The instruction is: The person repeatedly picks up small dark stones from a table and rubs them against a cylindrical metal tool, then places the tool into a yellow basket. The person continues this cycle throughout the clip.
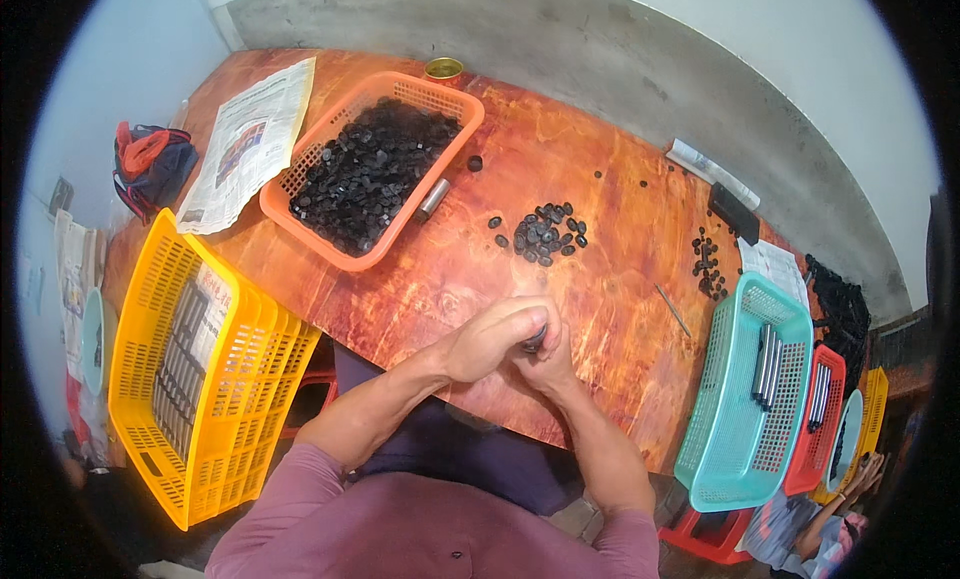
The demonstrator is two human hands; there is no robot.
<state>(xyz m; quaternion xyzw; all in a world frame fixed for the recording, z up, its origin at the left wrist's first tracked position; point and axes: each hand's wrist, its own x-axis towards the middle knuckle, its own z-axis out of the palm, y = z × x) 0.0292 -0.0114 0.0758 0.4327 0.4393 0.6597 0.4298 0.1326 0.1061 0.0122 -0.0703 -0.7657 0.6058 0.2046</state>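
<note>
My left hand (497, 341) and my right hand (549, 363) are pressed together above the near edge of the table, both closed. Between them a small dark piece with a shiny rounded end (535, 340) peeks out; most of it is hidden by the fingers. Just beyond the hands lies a loose pile of black plastic caps (545, 234). An orange basket (350, 256) full of small black parts stands to the far left of the hands. Against its right side lies a short metal tube (433, 199).
A yellow crate (235, 369) holding dark tubes stands left of the table. At right are a teal basket (745, 484) with metal tubes, a thin rod (672, 311) and scattered black caps (707, 264). Newspaper (245, 144) lies far left. Another person's hand (866, 473) shows far right.
</note>
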